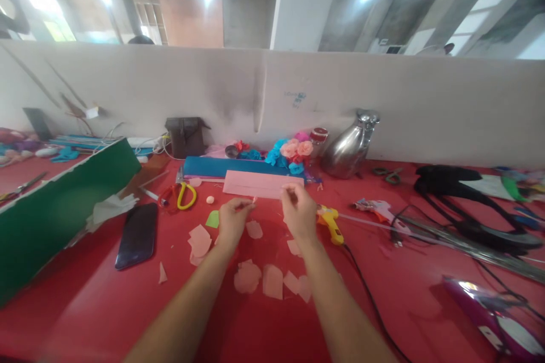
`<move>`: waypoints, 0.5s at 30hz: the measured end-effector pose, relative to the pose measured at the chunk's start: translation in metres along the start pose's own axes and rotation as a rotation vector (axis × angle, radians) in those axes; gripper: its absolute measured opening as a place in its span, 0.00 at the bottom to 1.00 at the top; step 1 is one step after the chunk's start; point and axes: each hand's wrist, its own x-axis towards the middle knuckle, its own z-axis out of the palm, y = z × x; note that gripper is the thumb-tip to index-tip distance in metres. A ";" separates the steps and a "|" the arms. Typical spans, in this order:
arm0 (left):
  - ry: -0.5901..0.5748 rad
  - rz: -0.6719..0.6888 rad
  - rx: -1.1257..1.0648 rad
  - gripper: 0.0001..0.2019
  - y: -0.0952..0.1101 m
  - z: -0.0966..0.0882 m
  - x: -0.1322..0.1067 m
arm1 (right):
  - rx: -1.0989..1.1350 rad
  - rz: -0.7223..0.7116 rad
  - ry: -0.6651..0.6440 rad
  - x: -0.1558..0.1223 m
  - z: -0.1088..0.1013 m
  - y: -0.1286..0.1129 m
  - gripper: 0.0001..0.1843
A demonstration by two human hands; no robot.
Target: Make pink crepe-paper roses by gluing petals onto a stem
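Note:
My left hand (232, 218) is closed in a pinch, with a small pink paper piece (254, 199) at its fingertips. To its right my right hand (299, 212) is closed too, its thumb and fingers pressed together; what they hold, if anything, is too small to make out. Behind both hands lies a folded strip of pink paper (255, 184). Cut pink paper petals (272, 282) are scattered on the red table between and below my forearms, and another petal (254, 229) lies between my hands. A green paper piece (212, 219) sits just left of my left hand.
Yellow-handled scissors (186, 195) and a phone (137, 236) lie left. A yellow glue gun (331, 224) with a trailing cord is by my right hand. Paper flowers (297, 150) and a metal jug (351, 144) stand behind; a purple iron (489, 312) is front right.

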 end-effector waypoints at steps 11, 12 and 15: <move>-0.028 -0.050 -0.149 0.09 0.004 -0.004 0.001 | -0.465 -0.124 -0.243 -0.003 0.015 0.023 0.13; -0.032 -0.057 -0.161 0.08 0.005 -0.003 0.001 | -0.402 -0.111 -0.249 -0.003 0.014 0.019 0.12; -0.058 -0.071 -0.221 0.08 0.008 -0.004 0.000 | -0.129 -0.153 -0.313 -0.002 0.012 0.006 0.12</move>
